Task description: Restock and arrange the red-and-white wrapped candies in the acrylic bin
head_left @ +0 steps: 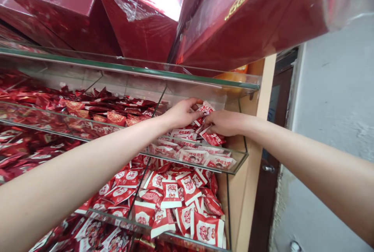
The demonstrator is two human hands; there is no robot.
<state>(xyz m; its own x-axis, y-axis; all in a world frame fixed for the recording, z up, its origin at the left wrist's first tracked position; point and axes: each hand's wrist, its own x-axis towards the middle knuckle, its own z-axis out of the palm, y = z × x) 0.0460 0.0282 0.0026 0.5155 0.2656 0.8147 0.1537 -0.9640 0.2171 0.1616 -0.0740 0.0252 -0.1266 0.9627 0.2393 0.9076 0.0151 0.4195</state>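
Observation:
Both hands reach into the right-hand compartment of a glass display shelf [228, 166]. My left hand [184, 115] is closed, thumb and fingers around the edge of a small red-and-white candy packet [207, 108] that stands tilted up. Close beside it, my right hand [223, 122] has its fingers curled down on another red-and-white candy packet [213, 138]; its fingertips are partly hidden. Below and in front of the hands, similar candy packets [193, 156] lie in rows behind the low glass front.
Large red boxes [140, 34] in clear wrap sit on the glass shelf above the hands. Dark red packets [113, 117] fill the compartment at left. More red-and-white packets [171, 194] lie one level down. A wooden side panel [253, 158] and a dark door [267, 182] stand to the right.

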